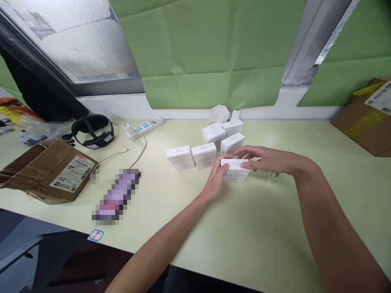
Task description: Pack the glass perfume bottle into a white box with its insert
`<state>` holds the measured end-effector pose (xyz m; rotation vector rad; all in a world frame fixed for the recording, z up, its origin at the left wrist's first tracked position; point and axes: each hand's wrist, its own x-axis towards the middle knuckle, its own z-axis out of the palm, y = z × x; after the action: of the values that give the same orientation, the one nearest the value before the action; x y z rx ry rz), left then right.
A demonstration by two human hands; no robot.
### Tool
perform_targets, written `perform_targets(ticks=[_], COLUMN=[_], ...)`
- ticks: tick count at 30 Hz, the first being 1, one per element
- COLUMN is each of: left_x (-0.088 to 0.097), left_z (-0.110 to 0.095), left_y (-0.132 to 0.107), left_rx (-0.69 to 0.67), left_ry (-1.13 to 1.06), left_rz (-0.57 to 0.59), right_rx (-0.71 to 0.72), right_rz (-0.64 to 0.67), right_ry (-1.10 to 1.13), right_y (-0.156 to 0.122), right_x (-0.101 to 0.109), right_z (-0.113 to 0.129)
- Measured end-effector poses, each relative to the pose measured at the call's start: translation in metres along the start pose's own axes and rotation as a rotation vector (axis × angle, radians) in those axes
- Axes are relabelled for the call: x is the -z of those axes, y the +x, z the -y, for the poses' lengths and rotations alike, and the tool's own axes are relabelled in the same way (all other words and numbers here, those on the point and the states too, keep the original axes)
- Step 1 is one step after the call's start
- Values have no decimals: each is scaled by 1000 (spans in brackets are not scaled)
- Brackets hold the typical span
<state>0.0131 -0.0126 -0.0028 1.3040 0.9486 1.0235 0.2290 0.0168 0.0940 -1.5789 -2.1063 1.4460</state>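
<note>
Both my hands hold one small white box [234, 174] just above the pale green table [262, 228]. My left hand [216, 182] grips its left end, fingers curled round it. My right hand [265, 159] pinches its top right edge with thumb and fingers. Just behind stand several more white boxes: two side by side [181, 158] [204, 155] to the left, and a cluster [224, 134] further back. An opened white box [220, 112] sits by the wall behind the cluster.
A torn brown cardboard parcel [49, 171] lies at the left, a black headband device [93, 131] and a white power strip [146, 127] with cables behind it. A blurred-out object [117, 196] lies near the front edge. Another cardboard box [366, 118] stands at far right.
</note>
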Motion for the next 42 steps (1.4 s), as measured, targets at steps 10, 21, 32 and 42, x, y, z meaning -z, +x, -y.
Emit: perform_targets(ticks=[10,21,32,42], left_x=[-1,18,30,56], left_z=[2,-56,-55,-161], left_y=[1,3,6,24], left_rx=[-26,-555,-636,-529], left_ry=[42,1075,1264,1217], left_rz=[0,323,475,340], right_rx=[40,106,-34,-28], right_rz=[18,-514,-701,-716], right_ry=[-33,-23,-43,-2], right_y=[5,-59,-86,-93], right_x=[-9,35,57,61], right_z=[7,-15,-46,-58])
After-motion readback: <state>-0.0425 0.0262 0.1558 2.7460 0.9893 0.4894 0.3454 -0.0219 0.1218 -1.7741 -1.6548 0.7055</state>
